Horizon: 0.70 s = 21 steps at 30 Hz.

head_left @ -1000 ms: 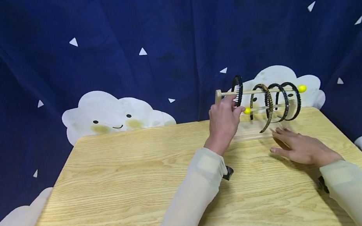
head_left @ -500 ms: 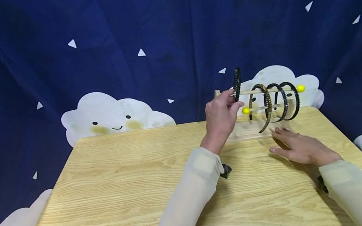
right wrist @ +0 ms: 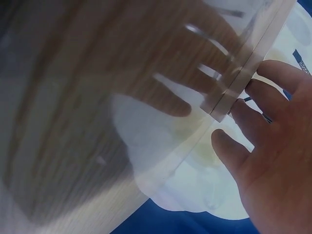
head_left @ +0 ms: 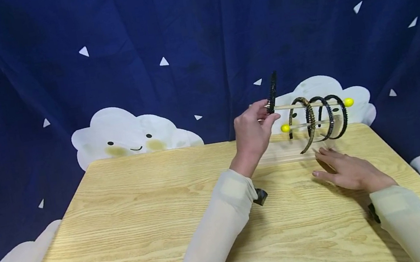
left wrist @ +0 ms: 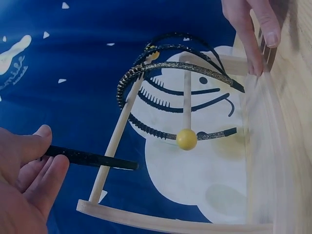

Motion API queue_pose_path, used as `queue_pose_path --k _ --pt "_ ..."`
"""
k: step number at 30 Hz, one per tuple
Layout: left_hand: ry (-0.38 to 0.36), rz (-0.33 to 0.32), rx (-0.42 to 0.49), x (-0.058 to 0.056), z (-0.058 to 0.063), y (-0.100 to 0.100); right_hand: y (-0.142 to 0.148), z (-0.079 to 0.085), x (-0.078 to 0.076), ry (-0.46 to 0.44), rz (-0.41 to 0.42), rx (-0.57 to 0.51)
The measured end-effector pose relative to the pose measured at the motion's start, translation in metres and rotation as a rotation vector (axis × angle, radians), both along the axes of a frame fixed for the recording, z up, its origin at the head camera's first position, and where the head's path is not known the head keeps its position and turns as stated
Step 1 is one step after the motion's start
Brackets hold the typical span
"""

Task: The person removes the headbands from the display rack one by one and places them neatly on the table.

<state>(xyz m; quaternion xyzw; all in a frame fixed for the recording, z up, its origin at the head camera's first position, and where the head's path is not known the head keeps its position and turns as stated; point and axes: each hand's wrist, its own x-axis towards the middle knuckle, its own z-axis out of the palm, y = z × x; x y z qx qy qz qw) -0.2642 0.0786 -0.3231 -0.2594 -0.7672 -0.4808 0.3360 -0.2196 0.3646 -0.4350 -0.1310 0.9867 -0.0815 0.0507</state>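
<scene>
We see the black headband [head_left: 273,91] at two o'clock from the middle of the head view, pinched between the thumb and fingers of the left hand [head_left: 252,133], whose forearm, in a pale sleeve [head_left: 215,240], reaches toward one o'clock. It looks thin, dark and faintly speckled, seen nearly edge-on, so its curve hardly shows. Its long axis stands close to upright in the head view, the top leaning between twelve and one; in the left wrist view its free end points just past three o'clock, crossing the upper rod [left wrist: 120,131] of the wooden stand [left wrist: 146,219] — we cannot tell whether it loops round that rod. At three o'clock from the left hand, three more headbands [head_left: 311,122] hang on the stand. Toward four o'clock from it, the right hand [head_left: 350,170] lies low with fingers spread and holding nothing, pointing to ten o'clock — fingertips by the stand's base, above the wood-grain table [head_left: 134,225].
</scene>
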Motion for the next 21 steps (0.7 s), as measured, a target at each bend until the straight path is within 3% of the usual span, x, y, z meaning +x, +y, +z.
queue_pose_path --k 7,21 --pt "0.038 -0.036 0.072 0.0004 0.002 -0.0014 -0.0008 -0.0004 0.0 0.003 0.005 0.002" --pt "0.041 -0.067 0.16 0.0002 0.0036 -0.0035 0.0006 0.0007 0.0015 0.025 0.026 -0.015"
